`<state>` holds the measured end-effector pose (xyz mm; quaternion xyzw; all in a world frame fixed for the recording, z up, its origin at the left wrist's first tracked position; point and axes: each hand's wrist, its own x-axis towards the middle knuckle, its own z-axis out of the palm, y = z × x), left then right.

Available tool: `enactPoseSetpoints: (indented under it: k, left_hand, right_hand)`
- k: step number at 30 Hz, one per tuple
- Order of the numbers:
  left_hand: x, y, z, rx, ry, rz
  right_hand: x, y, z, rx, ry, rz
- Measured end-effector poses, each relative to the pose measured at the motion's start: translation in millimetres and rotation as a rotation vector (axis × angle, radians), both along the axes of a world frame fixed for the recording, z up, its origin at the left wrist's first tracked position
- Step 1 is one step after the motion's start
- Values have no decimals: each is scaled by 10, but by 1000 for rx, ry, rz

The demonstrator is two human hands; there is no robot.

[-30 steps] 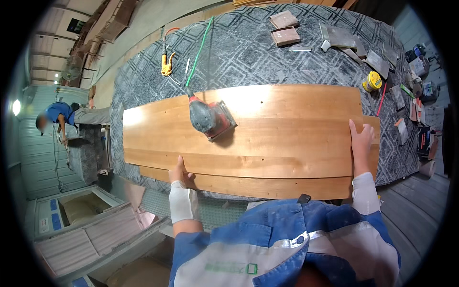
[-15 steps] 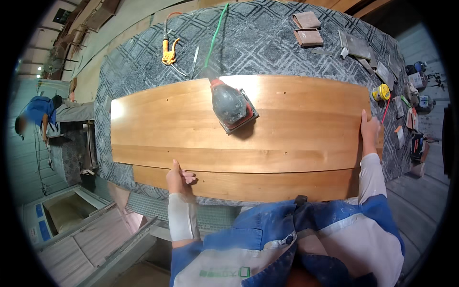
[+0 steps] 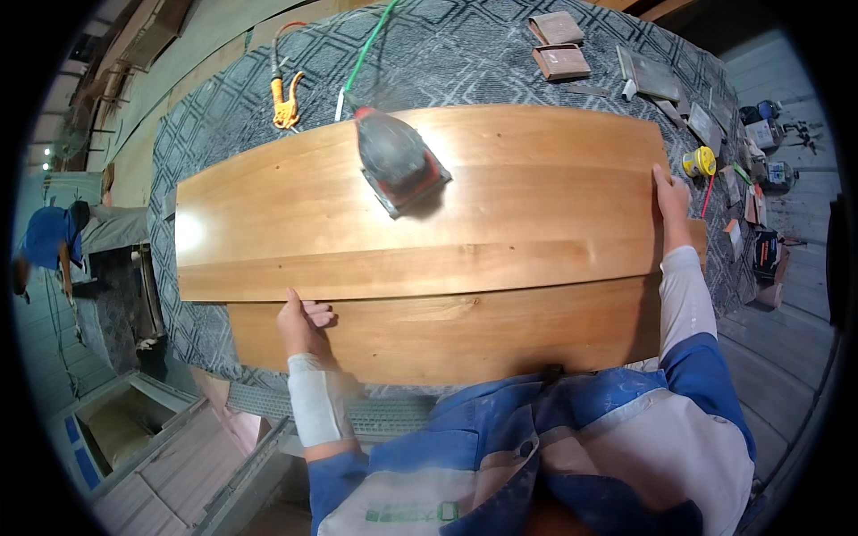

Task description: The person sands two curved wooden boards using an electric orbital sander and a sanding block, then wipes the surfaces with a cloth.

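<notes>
A wide, glossy wooden panel (image 3: 527,201) lies over a second wooden panel (image 3: 420,335), whose near strip shows below it. My left hand (image 3: 301,325) pinches the upper panel's near edge towards its left end, thumb on top and fingers curled at the edge. At the right end, my right hand (image 3: 672,198) grips the same panel, its thumb along the top and the fingers partly hidden behind the edge. A dark grey and red power sander (image 3: 398,161) with a squarish pad rests on the upper panel, slightly blurred; neither hand touches it.
Grey patterned carpet (image 3: 474,67) covers the table. Beyond the panels lie an orange air blow gun (image 3: 285,109), a green hose (image 3: 368,45) and sanding blocks (image 3: 561,61). A yellow tub (image 3: 700,162) stands at right among scraps. At far left is another person (image 3: 52,239) in blue.
The upper panel has slid away from me with the sander on it, baring more of the lower panel. Both hands have moved along with it, still gripping its edges.
</notes>
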<state>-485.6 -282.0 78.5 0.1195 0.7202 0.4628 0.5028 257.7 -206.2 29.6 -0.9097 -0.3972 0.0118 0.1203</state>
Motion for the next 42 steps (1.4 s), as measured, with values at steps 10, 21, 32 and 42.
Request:
enactPoseSetpoints:
  k: [10,21,32,42]
  left_hand:
    - [-207,386,-205,46,136,51]
    - [-2985,-673,-1058,-282,2100,-589]
    - [-2355,-1152,-918,-407,1767,-403]
    - [-2599,-1885,-1052,-558,2070,-710]
  right_hand:
    - [-1545,777,568,389,-111,611]
    - [-1708,-1485,293,121,-43,488]
    - [281,-2414,-215,-195,-110,-361]
    - [1094,-2651,-126,-202,-57,-492]
